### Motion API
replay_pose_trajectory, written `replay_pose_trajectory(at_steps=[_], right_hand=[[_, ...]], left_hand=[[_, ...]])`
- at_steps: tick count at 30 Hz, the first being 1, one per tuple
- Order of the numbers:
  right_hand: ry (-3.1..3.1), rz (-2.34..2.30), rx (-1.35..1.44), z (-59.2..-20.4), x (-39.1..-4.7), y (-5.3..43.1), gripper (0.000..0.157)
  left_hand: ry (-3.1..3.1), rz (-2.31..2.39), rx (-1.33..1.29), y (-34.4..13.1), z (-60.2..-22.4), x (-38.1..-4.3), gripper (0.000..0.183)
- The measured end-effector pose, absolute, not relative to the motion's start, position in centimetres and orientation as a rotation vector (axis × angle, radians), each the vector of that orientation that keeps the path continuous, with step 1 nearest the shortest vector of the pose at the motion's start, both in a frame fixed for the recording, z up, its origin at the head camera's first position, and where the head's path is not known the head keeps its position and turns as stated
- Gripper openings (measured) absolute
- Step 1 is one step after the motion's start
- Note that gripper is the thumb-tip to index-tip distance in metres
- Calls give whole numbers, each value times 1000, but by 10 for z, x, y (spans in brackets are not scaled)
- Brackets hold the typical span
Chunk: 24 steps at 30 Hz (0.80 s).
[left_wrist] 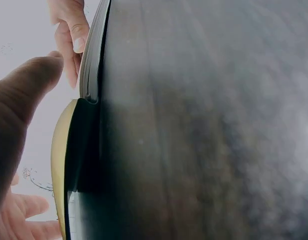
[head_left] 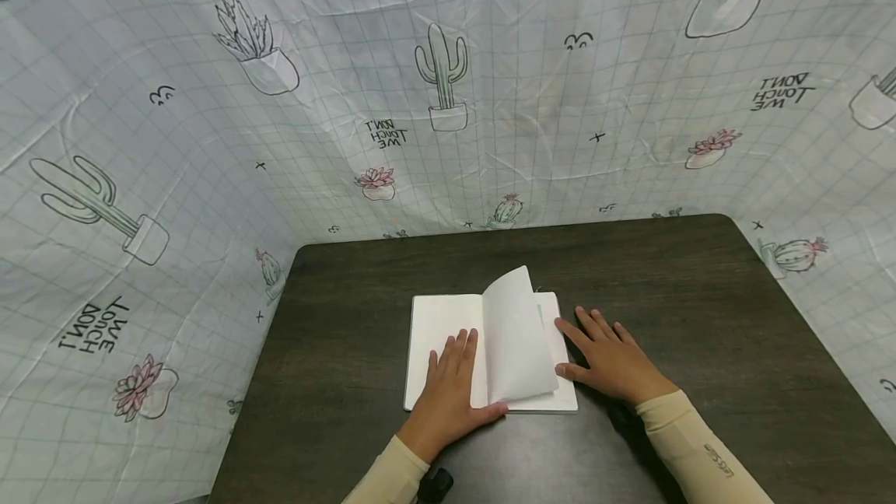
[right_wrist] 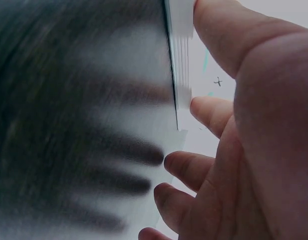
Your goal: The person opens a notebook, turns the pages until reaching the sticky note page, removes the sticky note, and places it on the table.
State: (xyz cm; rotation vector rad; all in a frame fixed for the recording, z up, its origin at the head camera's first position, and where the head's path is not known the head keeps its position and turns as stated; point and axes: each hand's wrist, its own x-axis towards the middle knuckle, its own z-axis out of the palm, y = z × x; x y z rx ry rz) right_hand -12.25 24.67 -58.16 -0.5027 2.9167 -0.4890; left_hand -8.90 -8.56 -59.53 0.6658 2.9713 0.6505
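An open notebook [head_left: 444, 313] with blank white pages lies on the dark table. One loose-standing page [head_left: 518, 341] rises from its middle and curves over the right side. My left hand [head_left: 451, 399] rests on the left page with fingers straight, its thumb reaching across the lower middle edge. My right hand [head_left: 612, 356] is at the notebook's right edge, thumb and index fingertip touching it, the other fingers spread over the table. In the right wrist view those two fingertips meet the page edges [right_wrist: 182, 70]. The left wrist view shows the notebook's bottom edge [left_wrist: 94, 55] and dark cover side-on.
The dark wooden table [head_left: 336, 348] extends around the notebook on all sides. A white grid-patterned cloth [head_left: 490, 99] with cactus drawings hangs behind it and along both sides. A small black object [head_left: 435, 484] sits at the left wrist.
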Motion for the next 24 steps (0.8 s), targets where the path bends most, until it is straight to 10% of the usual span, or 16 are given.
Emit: replay_pose_trajectory(at_steps=[24], right_hand=[[2919, -534, -515, -585, -123, 250, 87]], left_hand=[[3010, 1298, 471, -94, -596, -85, 119]])
